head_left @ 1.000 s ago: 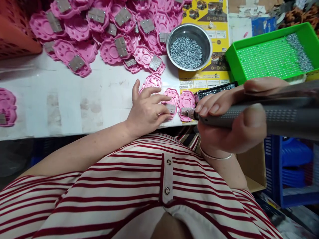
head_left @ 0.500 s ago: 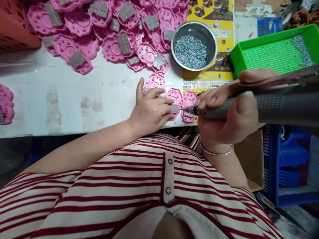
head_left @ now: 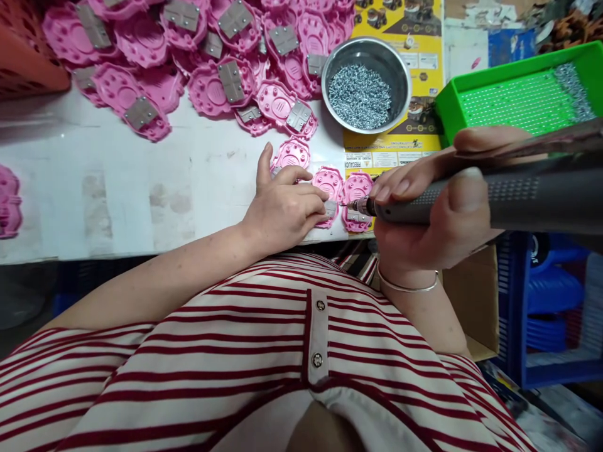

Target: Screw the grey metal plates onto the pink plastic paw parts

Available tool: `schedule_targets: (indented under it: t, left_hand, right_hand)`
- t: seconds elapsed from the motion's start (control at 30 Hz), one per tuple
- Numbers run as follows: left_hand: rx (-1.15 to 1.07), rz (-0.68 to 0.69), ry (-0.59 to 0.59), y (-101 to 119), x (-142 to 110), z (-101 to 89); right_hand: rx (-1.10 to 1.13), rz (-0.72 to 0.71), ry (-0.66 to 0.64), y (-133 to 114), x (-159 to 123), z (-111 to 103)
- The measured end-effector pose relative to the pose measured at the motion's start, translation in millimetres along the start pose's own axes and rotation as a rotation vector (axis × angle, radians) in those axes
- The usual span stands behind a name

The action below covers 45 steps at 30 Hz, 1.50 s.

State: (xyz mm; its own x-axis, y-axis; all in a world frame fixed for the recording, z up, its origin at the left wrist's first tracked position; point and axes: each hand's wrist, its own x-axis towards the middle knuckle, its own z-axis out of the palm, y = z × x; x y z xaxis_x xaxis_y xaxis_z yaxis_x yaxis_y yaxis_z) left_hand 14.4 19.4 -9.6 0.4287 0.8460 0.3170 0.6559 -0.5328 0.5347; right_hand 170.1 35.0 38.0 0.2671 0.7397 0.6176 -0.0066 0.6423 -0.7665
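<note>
My right hand (head_left: 438, 213) is wrapped round a grey electric screwdriver (head_left: 518, 194) lying almost level, its bit pointing left. The bit's tip is at the right edge of a metal plate (head_left: 331, 209) on a pink plastic casing (head_left: 328, 180). Fingertips of my left hand (head_left: 287, 204) press on that plate and hold the casing against the table; the thumb sticks out upward. Under the bit, to the right, lies a second pink casing (head_left: 357, 186) with its own plate. Another pink casing (head_left: 293, 152) sits just beyond my left fingers, partly covered by them.
A steel bowl (head_left: 325, 94) of small screws stands beyond my hands, on yellow printed cardboard (head_left: 426, 141). At right is a green tray (head_left: 450, 119) with more screws. Many pink casings (head_left: 202, 91) are heaped at the back. An orange-red basket (head_left: 28, 50) stands far left.
The screwdriver's tip has shifted very slightly beside the plate, and my left fingers have moved a little on it. The rest of the scene has only drifted slightly with the camera.
</note>
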Motion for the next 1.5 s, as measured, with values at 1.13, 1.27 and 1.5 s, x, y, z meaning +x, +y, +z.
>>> schedule_targets:
  t: [1.13,1.27,1.5]
  left_hand:
    - [0.023,0.002,0.023,6,0,0.9]
    - [0.022,0.005,0.034,6,0,2.3]
    - [-0.02,-0.021,0.093,6,-1,-2.4]
  right_hand:
    - [0.119,0.058,-0.013,11,0,9]
    - [0.092,0.084,0.002,6,-1,9]
    - [0.14,0.097,-0.094,-15,3,7]
